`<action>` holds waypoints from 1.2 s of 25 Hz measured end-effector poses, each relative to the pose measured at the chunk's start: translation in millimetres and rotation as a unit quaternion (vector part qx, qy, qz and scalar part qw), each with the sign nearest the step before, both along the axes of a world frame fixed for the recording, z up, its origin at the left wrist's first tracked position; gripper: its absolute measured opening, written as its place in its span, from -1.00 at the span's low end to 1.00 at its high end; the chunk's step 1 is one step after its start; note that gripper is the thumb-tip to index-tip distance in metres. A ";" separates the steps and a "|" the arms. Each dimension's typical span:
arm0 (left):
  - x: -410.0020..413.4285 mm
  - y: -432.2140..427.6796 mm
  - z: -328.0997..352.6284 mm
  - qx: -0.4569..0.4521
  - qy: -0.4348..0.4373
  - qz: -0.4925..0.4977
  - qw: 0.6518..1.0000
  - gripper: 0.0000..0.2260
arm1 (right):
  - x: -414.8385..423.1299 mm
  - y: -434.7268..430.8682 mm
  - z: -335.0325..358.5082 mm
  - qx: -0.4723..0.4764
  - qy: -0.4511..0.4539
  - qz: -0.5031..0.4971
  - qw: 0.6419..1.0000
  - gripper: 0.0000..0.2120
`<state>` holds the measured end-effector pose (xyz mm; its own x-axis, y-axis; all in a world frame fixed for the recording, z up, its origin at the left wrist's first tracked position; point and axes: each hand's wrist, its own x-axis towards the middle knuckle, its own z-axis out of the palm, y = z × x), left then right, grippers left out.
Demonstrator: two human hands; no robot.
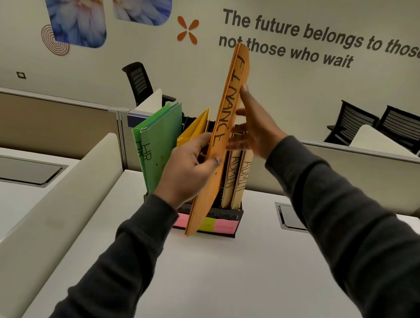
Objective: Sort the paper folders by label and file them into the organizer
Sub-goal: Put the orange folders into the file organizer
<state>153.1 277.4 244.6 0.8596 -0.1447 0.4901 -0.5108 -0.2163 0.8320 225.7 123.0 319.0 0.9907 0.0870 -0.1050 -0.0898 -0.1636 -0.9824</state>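
**Finance folder nearly filed**

On the left, two green HR folders already stand in the organizer, leaning out to the left. Next to them a yellow folder sits in the middle section. My left hand grips the orange FINANCE folder low down, thumb across its near face. I hold it upright on edge, its bottom corner hanging in front of the organizer's front wall, not yet in a slot. My right hand is flat and spread against the folder's right side, steadying it. Furthest right, two tan ADMIN folders stand filed.

I see no loose folders on the desk, so I judge this the last one. What's left is to lift it over the front wall and drop it beside the yellow folder. The coloured sticky labels on the front are too blurred to read.
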 end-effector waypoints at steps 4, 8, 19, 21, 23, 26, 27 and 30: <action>32.6 -9.8 -12.1 -0.007 -0.018 -0.018 1.000 -0.74 | 27.7 -3.4 25.3 0.009 -0.011 0.022 1.000 -0.12; 62.5 -19.6 -34.8 -0.004 0.008 -0.023 1.000 -0.68 | 49.7 -6.6 32.7 0.001 -0.019 0.040 0.999 -0.08; 105.3 -38.2 -123.9 0.023 0.112 0.001 0.993 -0.55 | 83.8 -5.1 -9.2 -0.133 -0.025 -0.002 0.991 -0.28; 108.1 -38.9 -139.8 0.060 0.114 0.043 0.991 -0.60 | 87.9 -1.7 -23.1 -0.225 -0.073 -0.044 0.971 -0.37; 109.2 -40.6 -149.5 0.099 0.121 0.091 0.984 -0.60 | 90.6 0.6 -34.0 -0.326 -0.159 -0.116 0.925 -0.43; 107.4 -44.3 -159.4 0.140 0.143 0.149 0.968 -0.70 | 86.7 7.3 -51.5 -0.421 -0.251 -0.107 0.865 -0.46; 106.9 -45.0 -163.0 0.155 0.148 0.168 0.962 -0.75 | 84.6 9.1 -60.2 -0.444 -0.247 -0.074 0.858 -0.46; 102.4 -43.2 -171.1 0.168 0.163 0.186 0.954 -0.82 | 79.0 8.7 -91.4 -0.583 -0.205 0.002 0.786 -0.38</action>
<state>255.5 234.1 73.6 0.9809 0.0982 0.1678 -0.0728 -0.6149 0.7853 304.7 131.7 227.5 0.9621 0.1707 0.2127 0.1971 -0.9742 -0.1098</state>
